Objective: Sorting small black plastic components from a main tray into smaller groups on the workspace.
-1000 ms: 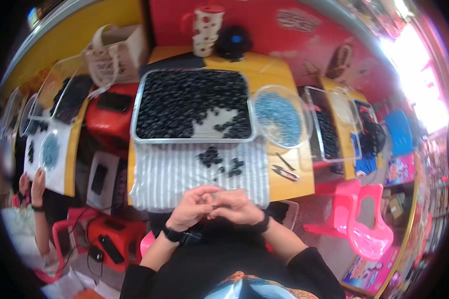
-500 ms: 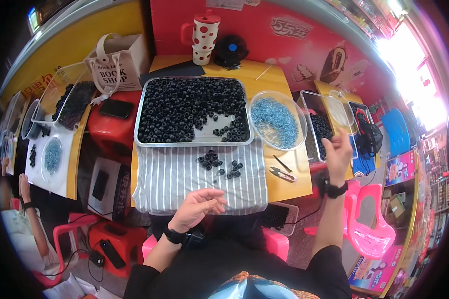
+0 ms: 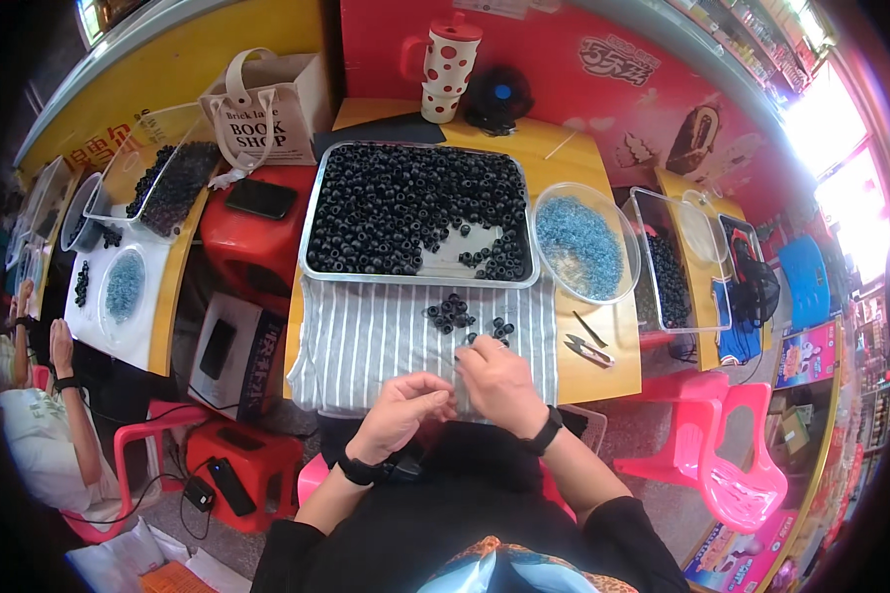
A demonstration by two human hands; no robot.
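A small pale, translucent piece, too small to make out, sits pinched between the two hands at the near edge of the striped grey-and-white cloth. The right hand curls over it from the right with fingers closed on it; the left hand meets it from the left, fingertips bent in and touching it, so both grips are closed on the same piece and neither is nearer. Its long axis cannot be told. Just beyond the hands, on the cloth, lies a small heap of loose black ring-shaped beads, nearer the right hand. Farther still, a rectangular metal tray heaped with the same black beads covers the far part of the wooden counter. To its right stands a round clear bowl of pale blue beads, and near that, right of the cloth, small metal snips lie on the counter.
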